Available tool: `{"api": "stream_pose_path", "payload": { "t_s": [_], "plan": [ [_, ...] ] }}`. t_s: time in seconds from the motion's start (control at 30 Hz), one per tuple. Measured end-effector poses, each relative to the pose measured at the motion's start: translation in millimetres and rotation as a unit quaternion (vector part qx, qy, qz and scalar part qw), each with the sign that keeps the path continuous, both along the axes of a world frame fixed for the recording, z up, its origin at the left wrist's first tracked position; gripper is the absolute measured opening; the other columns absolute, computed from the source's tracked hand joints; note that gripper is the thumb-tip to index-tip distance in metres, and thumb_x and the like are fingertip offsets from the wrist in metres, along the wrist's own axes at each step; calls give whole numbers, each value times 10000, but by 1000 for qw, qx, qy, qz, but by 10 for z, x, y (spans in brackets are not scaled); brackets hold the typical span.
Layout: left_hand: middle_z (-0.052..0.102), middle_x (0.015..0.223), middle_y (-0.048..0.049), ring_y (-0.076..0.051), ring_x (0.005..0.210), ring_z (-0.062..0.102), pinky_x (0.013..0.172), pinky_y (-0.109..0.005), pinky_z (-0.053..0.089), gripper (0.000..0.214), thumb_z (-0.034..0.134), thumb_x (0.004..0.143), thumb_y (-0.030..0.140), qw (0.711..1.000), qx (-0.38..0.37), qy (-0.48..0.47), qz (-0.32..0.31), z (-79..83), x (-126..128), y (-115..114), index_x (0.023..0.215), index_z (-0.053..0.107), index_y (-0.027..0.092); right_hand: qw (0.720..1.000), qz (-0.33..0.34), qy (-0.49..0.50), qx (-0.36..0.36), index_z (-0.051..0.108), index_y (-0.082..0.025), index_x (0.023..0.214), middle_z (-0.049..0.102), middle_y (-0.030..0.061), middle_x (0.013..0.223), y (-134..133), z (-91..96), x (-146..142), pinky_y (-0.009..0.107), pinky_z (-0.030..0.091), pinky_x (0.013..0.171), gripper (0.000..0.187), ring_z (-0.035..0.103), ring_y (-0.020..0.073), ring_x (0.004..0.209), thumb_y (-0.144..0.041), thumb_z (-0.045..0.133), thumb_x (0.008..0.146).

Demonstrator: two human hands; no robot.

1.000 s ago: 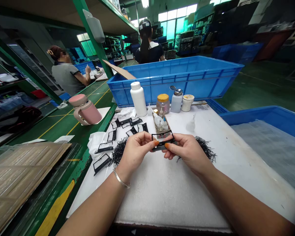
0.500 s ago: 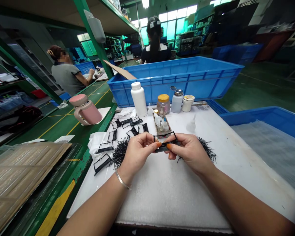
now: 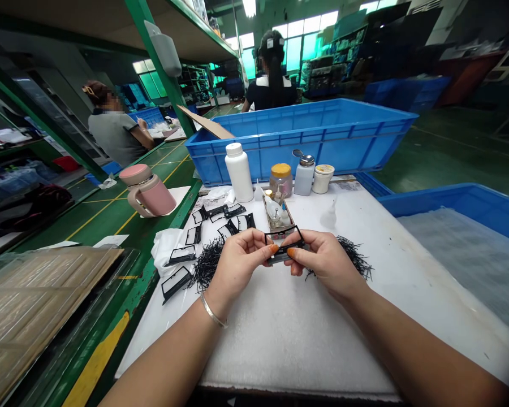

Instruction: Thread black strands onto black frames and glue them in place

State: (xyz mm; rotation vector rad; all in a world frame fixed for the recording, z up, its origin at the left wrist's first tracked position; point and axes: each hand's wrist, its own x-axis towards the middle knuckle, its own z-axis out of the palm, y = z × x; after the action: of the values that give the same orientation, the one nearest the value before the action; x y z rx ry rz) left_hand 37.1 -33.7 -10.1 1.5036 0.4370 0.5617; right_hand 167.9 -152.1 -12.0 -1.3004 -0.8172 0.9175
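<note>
Between my two hands is a small black plastic frame (image 3: 283,232) with an open window, raised above the white work surface (image 3: 297,339). My left hand (image 3: 241,257) pinches its left end, thumb on the lower bar. On the opposite end, my right hand (image 3: 320,257) grips with thumb and curled fingers. Several similar black frames (image 3: 182,254) lie at the left. Thin black strips sit in a pile (image 3: 208,263) beside my left hand, and a second pile (image 3: 354,257) is partly hidden behind my right hand.
Behind the hands stand a white bottle (image 3: 240,172), a yellow-lidded jar (image 3: 281,180), a grey pump bottle (image 3: 304,175), a white tub (image 3: 323,178) and a small box (image 3: 279,212) of bottles. A large blue crate (image 3: 322,135) backs them. A pink mug (image 3: 148,192) is left; two people sit beyond.
Both hands keep hold of the black frame in nearly the same place, with only a very slight shift. The seated person ahead has turned their head a little.
</note>
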Motion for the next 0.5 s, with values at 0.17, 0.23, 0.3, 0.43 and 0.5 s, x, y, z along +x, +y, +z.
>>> {"api": "stream_pose_path", "payload": {
  "t_s": [0.17,0.23,0.3,0.43,0.5],
  "plan": [
    [610,656,2,-94,594,579,558,-184,471,219,758,759,272,1000,-2,-5,-3,-4,4,-17,765,595,126,1000,-9,-17,1,637,-135,831,645,-6,634,7,14,-8,179,462,487,109,557,72,487,-170,614,731],
    [611,659,0,-96,599,584,560,-184,474,213,757,759,264,1000,-6,-6,-4,-8,6,-19,770,595,126,1000,-12,-22,-1,635,-133,826,644,-7,632,1,15,-7,176,456,481,106,554,70,483,-169,616,727],
    [607,660,-1,-95,602,582,563,-182,476,208,754,763,262,1000,-10,-4,-8,-16,6,-13,777,598,125,1000,-10,-16,-6,635,-132,825,644,-5,625,-6,11,-1,173,456,483,105,554,69,482,-175,620,731],
    [593,664,8,-86,597,564,559,-178,478,212,758,766,280,999,-31,-7,-20,-44,-1,28,798,607,134,999,22,31,-26,645,-129,896,680,25,656,-16,-3,35,165,463,496,172,599,81,512,-242,645,767],
    [597,694,7,-86,609,563,562,-180,485,222,766,760,294,998,-52,-7,-18,-54,-9,58,812,611,144,996,42,64,-35,654,-130,958,703,49,710,-16,-4,57,158,464,496,247,635,94,551,-312,657,791]
  ]
}}
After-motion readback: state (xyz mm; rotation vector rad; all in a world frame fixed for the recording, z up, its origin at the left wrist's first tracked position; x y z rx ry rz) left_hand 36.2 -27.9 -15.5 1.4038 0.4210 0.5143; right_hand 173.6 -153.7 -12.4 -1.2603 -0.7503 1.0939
